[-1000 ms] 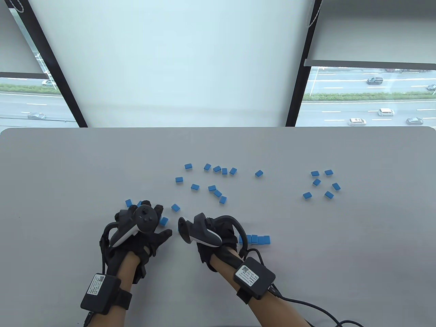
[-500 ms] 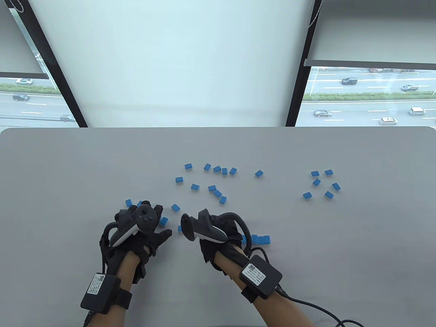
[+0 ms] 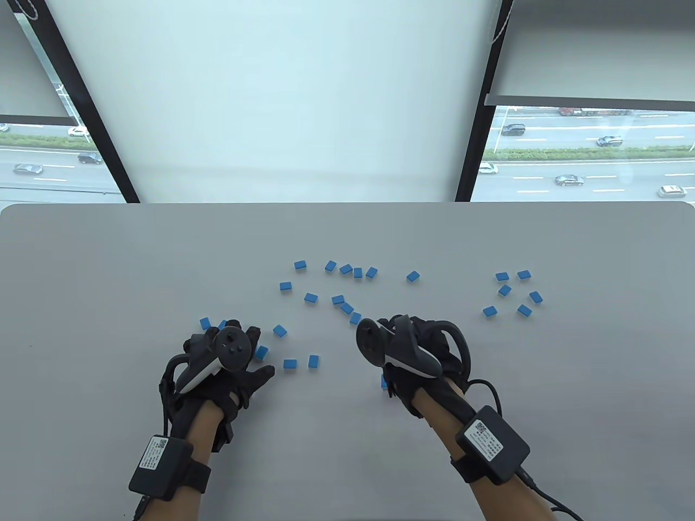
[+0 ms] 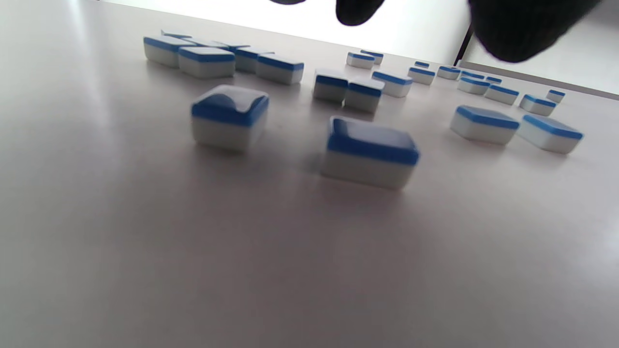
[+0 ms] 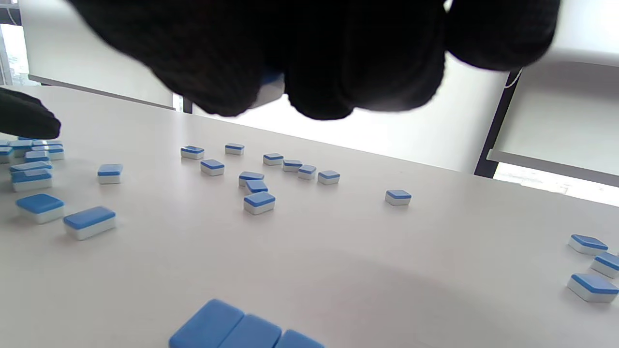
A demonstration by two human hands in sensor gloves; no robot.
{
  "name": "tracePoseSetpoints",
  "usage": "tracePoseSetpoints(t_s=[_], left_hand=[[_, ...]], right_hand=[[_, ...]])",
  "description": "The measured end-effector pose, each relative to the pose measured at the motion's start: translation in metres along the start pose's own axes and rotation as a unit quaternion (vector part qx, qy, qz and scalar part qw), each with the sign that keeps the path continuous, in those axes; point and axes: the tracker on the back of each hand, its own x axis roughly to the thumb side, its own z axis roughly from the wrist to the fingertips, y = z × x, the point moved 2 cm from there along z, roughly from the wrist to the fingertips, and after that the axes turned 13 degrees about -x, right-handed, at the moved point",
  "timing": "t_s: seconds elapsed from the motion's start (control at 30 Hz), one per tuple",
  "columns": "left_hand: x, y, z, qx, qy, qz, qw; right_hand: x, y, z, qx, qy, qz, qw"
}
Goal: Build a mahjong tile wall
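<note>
Blue-backed white mahjong tiles (image 3: 338, 299) lie scattered face down on the grey table (image 3: 108, 260). My left hand (image 3: 241, 353) rests flat with its fingers spread over several tiles at the near left; its fingertips (image 4: 522, 29) hang above the table. Two loose tiles (image 3: 290, 363) (image 4: 370, 152) lie just right of it. My right hand (image 3: 404, 334) hovers with curled fingers, and a tile (image 5: 269, 91) shows pinched between them. A short row of joined tiles (image 5: 232, 331) lies under this hand, with only one end (image 3: 384, 381) showing in the table view.
A separate group of several tiles (image 3: 510, 293) lies at the right of the table, and a lone tile (image 3: 413, 276) sits between the groups. A cable (image 3: 543, 488) trails from the right wrist. The table's far edge meets a window.
My right hand has moved right and a little farther out, away from the left hand, uncovering two loose tiles and now covering the short row. The left hand has stayed still.
</note>
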Motion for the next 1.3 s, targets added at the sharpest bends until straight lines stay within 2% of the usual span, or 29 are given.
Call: tracePoseSetpoints(t_s=[0.13,0.33,0.6,0.7,1.3], left_hand=[[0.000,0.000,0.000,0.000,-0.001,0.000,1.000],[-0.001,0.001,0.000,-0.003,-0.005,0.000,1.000],[-0.001,0.002,0.000,-0.006,-0.007,0.003,1.000],[0.000,0.003,0.000,-0.008,-0.007,0.004,1.000],[0.000,0.003,0.001,-0.009,-0.009,0.005,1.000]], right_hand=[[-0.026,-0.009,-0.011,-0.007,-0.016,0.029,0.999],[-0.048,-0.027,-0.023,-0.007,-0.039,0.064,0.997],[-0.044,-0.060,-0.030,0.075,-0.007,0.061,0.995],[-0.040,-0.069,-0.030,0.100,-0.003,0.035,0.994],[-0.032,-0.084,-0.030,0.117,0.009,0.011,0.993]])
